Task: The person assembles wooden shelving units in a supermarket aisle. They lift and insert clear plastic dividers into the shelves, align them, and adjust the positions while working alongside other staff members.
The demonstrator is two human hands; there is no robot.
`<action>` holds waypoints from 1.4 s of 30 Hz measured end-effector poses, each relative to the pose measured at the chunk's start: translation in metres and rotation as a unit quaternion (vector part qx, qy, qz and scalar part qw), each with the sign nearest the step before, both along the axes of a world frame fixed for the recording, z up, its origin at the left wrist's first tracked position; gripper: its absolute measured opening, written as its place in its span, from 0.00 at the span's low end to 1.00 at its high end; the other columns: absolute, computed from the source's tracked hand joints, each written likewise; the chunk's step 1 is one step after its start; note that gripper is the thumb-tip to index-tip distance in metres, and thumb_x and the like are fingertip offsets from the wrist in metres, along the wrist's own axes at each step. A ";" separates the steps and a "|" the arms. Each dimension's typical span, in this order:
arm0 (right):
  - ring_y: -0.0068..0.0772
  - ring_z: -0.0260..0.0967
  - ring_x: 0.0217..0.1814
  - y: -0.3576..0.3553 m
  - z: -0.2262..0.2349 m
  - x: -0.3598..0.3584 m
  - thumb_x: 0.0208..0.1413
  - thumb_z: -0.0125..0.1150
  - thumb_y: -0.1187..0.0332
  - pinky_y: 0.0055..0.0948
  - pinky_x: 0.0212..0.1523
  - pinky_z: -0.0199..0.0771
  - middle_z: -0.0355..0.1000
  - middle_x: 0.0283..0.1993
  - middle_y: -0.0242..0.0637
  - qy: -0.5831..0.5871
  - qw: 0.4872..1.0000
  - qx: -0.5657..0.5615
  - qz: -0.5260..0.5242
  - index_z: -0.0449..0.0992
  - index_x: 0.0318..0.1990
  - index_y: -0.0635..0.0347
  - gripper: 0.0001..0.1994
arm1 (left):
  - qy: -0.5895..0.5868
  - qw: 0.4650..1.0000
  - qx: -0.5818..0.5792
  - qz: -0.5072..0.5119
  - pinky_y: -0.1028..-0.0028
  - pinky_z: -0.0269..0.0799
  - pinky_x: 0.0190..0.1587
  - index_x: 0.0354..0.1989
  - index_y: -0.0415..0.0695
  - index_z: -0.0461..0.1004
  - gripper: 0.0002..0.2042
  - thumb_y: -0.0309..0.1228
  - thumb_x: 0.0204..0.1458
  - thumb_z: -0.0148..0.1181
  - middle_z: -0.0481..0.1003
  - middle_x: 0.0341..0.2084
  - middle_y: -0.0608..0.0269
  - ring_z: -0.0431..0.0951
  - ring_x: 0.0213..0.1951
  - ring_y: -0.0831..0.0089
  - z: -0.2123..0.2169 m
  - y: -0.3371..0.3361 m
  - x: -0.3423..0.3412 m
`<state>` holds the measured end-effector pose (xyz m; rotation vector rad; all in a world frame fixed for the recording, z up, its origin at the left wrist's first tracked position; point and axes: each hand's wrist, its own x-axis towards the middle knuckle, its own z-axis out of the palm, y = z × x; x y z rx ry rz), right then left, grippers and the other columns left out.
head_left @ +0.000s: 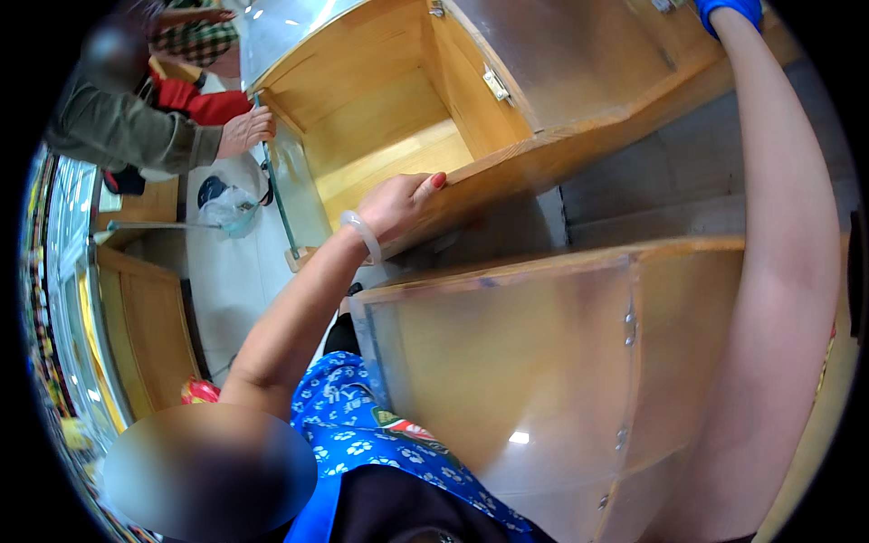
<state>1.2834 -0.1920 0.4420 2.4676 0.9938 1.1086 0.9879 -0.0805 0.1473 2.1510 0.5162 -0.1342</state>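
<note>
My left hand (394,206), bare with a pale bangle and red nail polish, grips the wooden front edge of a yellow-brown display cabinet (502,167). Its thumb lies along the edge; the other fingers are mostly hidden. The cabinet's nearest compartment stands uncovered, with a bare wooden inside. Far up at the right, my right hand (735,13) wears a blue glove by the cabinet's far end. The picture's rim cuts off its fingers. At the cabinet's left end, another person's hand (244,133) holds the edge of a glass panel (273,181).
A second wooden cabinet with a clear cover (507,362) stands close in front of me, across a narrow gap. On the pale floor (237,308) at left lies a clear plastic bag (233,210). Goods shelves (54,299) line the far left.
</note>
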 end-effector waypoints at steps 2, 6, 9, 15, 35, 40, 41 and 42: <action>0.47 0.76 0.32 -0.011 0.000 -0.001 0.42 0.69 0.58 0.41 0.36 0.76 0.76 0.30 0.48 -0.003 1.000 -0.004 0.015 0.82 0.31 0.57 0.13 | -0.011 1.000 0.027 0.011 0.62 0.68 0.41 0.42 0.37 0.74 0.29 0.55 0.61 0.39 0.74 0.32 0.37 0.74 0.35 0.49 0.005 0.000 0.003; 0.46 0.77 0.32 0.005 0.003 0.026 0.41 0.69 0.59 0.41 0.37 0.76 0.77 0.30 0.48 0.003 0.999 0.018 -0.034 0.82 0.30 0.59 0.13 | 0.003 0.997 0.072 0.010 0.55 0.68 0.40 0.36 0.43 0.77 0.30 0.58 0.60 0.36 0.75 0.31 0.41 0.74 0.38 0.43 -0.010 0.011 0.000; 0.45 0.77 0.33 0.015 -0.006 0.019 0.45 0.61 0.64 0.40 0.37 0.77 0.77 0.30 0.48 0.124 0.987 0.105 -0.004 0.82 0.29 0.58 0.09 | 0.049 0.996 0.055 0.040 0.56 0.69 0.42 0.42 0.48 0.77 0.27 0.56 0.60 0.37 0.76 0.34 0.43 0.74 0.40 0.45 -0.008 0.012 -0.009; 0.47 0.76 0.35 0.007 -0.014 0.041 0.49 0.56 0.66 0.43 0.36 0.75 0.76 0.32 0.49 -0.020 0.996 0.081 0.016 0.78 0.31 0.59 0.08 | 0.054 0.995 0.075 0.023 0.60 0.70 0.44 0.44 0.45 0.77 0.27 0.55 0.61 0.39 0.77 0.37 0.44 0.76 0.41 0.46 0.002 0.002 -0.001; 0.52 0.74 0.38 0.006 -0.014 0.050 0.47 0.66 0.67 0.46 0.37 0.73 0.76 0.34 0.49 0.064 0.991 0.117 0.018 0.73 0.34 0.60 0.11 | 0.084 0.994 0.076 -0.014 0.55 0.68 0.45 0.47 0.53 0.75 0.24 0.53 0.63 0.33 0.77 0.37 0.47 0.74 0.42 0.46 0.026 -0.007 0.002; 0.52 0.75 0.38 0.007 -0.014 0.045 0.47 0.66 0.67 0.46 0.37 0.73 0.76 0.34 0.49 0.069 0.990 0.124 0.017 0.73 0.35 0.60 0.11 | 0.069 0.995 0.078 -0.003 0.56 0.68 0.43 0.48 0.54 0.75 0.26 0.55 0.62 0.33 0.76 0.35 0.45 0.74 0.40 0.45 0.020 -0.007 -0.001; 0.52 0.75 0.38 0.005 -0.013 0.044 0.47 0.66 0.67 0.46 0.37 0.73 0.76 0.34 0.50 0.069 0.990 0.124 0.017 0.73 0.35 0.60 0.11 | 0.072 0.994 0.079 -0.005 0.56 0.68 0.43 0.48 0.54 0.75 0.26 0.55 0.62 0.33 0.77 0.35 0.45 0.74 0.40 0.45 0.021 -0.007 0.000; 0.52 0.75 0.38 0.004 -0.011 0.044 0.47 0.66 0.67 0.46 0.37 0.73 0.76 0.34 0.50 0.068 0.990 0.124 0.013 0.73 0.35 0.60 0.11 | 0.075 0.994 0.081 -0.007 0.56 0.68 0.43 0.47 0.54 0.75 0.25 0.55 0.62 0.33 0.77 0.35 0.45 0.74 0.40 0.45 0.022 -0.008 0.001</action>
